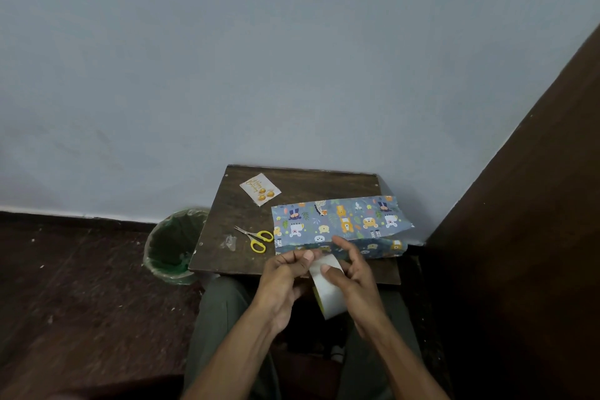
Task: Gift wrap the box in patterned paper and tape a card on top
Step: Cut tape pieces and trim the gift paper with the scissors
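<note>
Both hands over lap, at table [227, 230] front edge. Right hand [352, 273] grips tape roll [328, 289]; left hand [285, 276] fingertips pinch at roll top. Wrapped box [337, 224] on table right; card [260, 189] at far left corner; scissors [255, 238] left of box.

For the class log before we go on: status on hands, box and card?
Both hands, left hand and right hand, on white tape roll. Animal-patterned blue wrapped box on table. White card untaped. Nothing obstructing.

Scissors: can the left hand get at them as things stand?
Probably yes, once it lets go. The scissors lie uncovered on the table, left of the wrapped box, with nothing between them and the left hand. But both hands are busy on the tape roll.
</note>
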